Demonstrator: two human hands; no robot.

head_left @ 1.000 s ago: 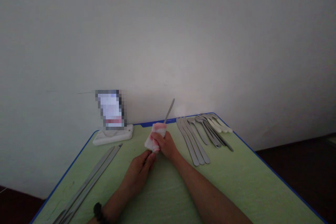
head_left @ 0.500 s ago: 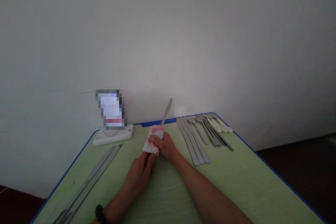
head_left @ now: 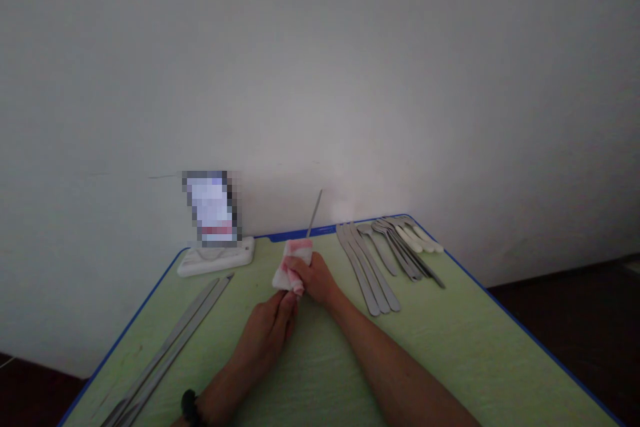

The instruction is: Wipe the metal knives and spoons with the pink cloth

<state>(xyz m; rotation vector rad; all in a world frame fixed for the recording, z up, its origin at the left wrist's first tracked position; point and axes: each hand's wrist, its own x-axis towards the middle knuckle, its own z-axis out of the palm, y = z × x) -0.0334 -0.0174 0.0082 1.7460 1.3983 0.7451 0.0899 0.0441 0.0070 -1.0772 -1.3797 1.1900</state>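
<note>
Above the middle of the table, a steel table knife [head_left: 315,212] points up and away, its thin edge towards me. A white and pink cloth [head_left: 296,260] is wrapped around its middle. My right hand [head_left: 317,277] is closed on the cloth, thumb on top, gripping the knife through it. Just below, my left hand [head_left: 273,320] is closed at the knife's near end, which the fingers and cloth hide. Right of my hands lie several long-handled steel forks [head_left: 367,270] side by side.
More knives [head_left: 173,343] lie along the left side. Spoons [head_left: 400,247] and white-handled cutlery [head_left: 417,240] are at the back right. A blurred phone [head_left: 213,210] leans on a white block [head_left: 217,258] at the back left. The green table [head_left: 450,347] meets the wall.
The knife has turned about its length, from showing its flat side to showing its thin edge. Both hands stay in nearly the same place on the cloth and knife.
</note>
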